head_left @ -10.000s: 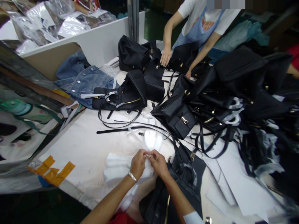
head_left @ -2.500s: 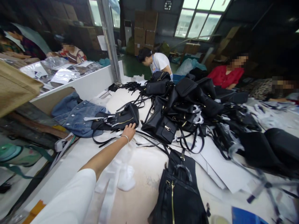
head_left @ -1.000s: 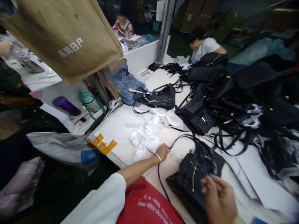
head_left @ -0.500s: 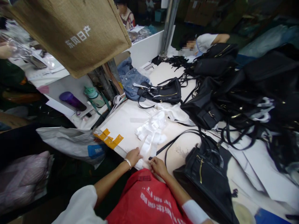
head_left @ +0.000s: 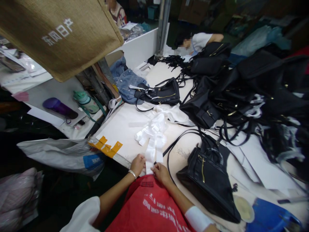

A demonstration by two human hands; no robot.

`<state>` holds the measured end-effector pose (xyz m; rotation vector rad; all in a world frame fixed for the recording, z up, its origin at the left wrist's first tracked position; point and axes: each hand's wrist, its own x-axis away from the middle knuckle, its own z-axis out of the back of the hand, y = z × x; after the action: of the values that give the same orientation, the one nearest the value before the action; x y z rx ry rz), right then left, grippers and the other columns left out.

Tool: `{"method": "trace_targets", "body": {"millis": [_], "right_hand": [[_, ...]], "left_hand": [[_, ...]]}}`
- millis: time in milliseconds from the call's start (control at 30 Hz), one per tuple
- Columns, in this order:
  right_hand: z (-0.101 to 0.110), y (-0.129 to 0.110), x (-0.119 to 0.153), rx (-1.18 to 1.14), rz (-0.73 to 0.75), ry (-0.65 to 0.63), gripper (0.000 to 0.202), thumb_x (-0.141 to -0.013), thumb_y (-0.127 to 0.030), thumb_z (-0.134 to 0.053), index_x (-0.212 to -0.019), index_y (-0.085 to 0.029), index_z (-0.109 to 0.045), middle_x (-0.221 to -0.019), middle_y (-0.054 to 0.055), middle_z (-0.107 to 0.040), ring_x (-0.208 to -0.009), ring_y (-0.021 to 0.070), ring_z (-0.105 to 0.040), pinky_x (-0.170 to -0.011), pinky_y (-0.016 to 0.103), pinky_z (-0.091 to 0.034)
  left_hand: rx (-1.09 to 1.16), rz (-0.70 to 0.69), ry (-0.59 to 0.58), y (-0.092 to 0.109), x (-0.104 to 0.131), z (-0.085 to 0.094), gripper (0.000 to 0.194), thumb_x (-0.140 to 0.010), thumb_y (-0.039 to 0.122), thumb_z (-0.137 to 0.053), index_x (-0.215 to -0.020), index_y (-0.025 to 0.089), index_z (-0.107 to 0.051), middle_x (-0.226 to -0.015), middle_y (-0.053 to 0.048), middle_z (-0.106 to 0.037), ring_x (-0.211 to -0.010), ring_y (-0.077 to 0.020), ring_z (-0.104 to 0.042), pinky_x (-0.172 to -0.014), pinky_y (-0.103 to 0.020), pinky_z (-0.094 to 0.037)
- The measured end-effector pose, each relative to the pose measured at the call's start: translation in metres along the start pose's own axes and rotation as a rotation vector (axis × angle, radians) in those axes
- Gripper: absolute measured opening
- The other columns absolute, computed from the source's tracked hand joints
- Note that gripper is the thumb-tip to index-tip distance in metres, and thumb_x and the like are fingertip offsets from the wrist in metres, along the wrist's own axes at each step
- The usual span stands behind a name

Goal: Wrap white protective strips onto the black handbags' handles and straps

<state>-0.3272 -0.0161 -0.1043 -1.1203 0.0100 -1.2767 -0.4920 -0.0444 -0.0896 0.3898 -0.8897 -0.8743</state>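
Observation:
At the near edge of the worktable, my left hand (head_left: 138, 166) is closed, its fingers pinching the left side of a short white strip (head_left: 149, 169). My right hand (head_left: 161, 173) pinches the same strip from the right, its fingertips bent inward. A thin black strap (head_left: 172, 147) ends right at those right fingers; whether they grip it too I cannot tell. Beyond both hands lies a loose pile of glossy white strips (head_left: 154, 132). The strap runs to a black handbag (head_left: 205, 174) with a gold zip, lying to the right of my right hand.
A heap of black bags (head_left: 241, 83) covers the right side. Further back lie a small black backpack (head_left: 169, 92) and a denim garment (head_left: 130, 83). Orange tape (head_left: 109, 149) marks the left table edge. A burlap bag (head_left: 65, 38) hangs upper left. A person (head_left: 201, 42) sits across.
The view has swung to the right, so the scene sits further left. My hands stay at the table edge, and the white strip between them shows more plainly.

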Motion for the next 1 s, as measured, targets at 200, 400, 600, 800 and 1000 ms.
{"method": "trace_targets", "body": {"millis": [200,400,600,800,1000], "right_hand": [[0.019,-0.008,0.008,0.147,0.126,0.038,0.011,-0.085,-0.023,-0.048,-0.084,-0.019,-0.057,-0.081,0.007,-0.066,-0.076,0.0184,-0.058,-0.067,0.025,-0.033],[0.03,-0.007,0.008,0.153,0.177,0.057,0.017,-0.089,-0.028,-0.04,-0.09,-0.02,-0.055,-0.079,0.003,-0.066,-0.072,0.0162,-0.058,-0.065,0.023,-0.035],[0.016,-0.006,0.006,0.134,0.034,-0.044,0.026,-0.086,-0.043,-0.046,-0.086,-0.019,-0.057,-0.077,0.003,-0.066,-0.072,0.0159,-0.06,-0.061,0.023,-0.036],[-0.001,-0.027,-0.005,0.406,0.052,-0.056,0.037,-0.076,-0.049,-0.059,-0.092,-0.016,-0.056,-0.085,0.012,-0.067,-0.079,0.0233,-0.061,-0.064,0.028,-0.035],[0.006,-0.017,-0.005,0.376,0.087,-0.014,0.013,-0.083,-0.031,-0.05,-0.086,-0.019,-0.053,-0.085,0.005,-0.065,-0.076,0.0166,-0.058,-0.063,0.024,-0.033]], "left_hand": [[-0.345,-0.737,-0.066,0.039,0.007,0.026,0.033,-0.086,0.011,-0.041,-0.117,0.021,-0.049,-0.124,-0.009,-0.051,-0.119,-0.0202,-0.043,-0.099,-0.037,-0.036],[-0.313,-0.662,-0.388,0.045,-0.024,0.02,0.009,-0.076,0.014,-0.057,-0.069,0.017,-0.061,-0.075,-0.008,-0.062,-0.092,-0.0239,-0.053,-0.087,-0.037,-0.038],[-0.085,-0.511,-0.301,0.028,-0.047,0.032,0.019,-0.084,0.029,-0.047,-0.083,0.016,-0.061,-0.076,-0.002,-0.063,-0.075,-0.0165,-0.057,-0.071,-0.027,-0.043],[0.08,-0.445,-0.241,0.023,-0.051,0.035,0.024,-0.085,0.032,-0.044,-0.083,0.014,-0.061,-0.08,-0.004,-0.066,-0.08,-0.017,-0.06,-0.074,-0.029,-0.046],[0.233,-0.613,-0.17,0.048,-0.05,0.063,0.02,-0.084,0.032,-0.051,-0.078,0.017,-0.064,-0.1,-0.007,-0.064,-0.107,-0.0207,-0.052,-0.095,-0.033,-0.036]]}}
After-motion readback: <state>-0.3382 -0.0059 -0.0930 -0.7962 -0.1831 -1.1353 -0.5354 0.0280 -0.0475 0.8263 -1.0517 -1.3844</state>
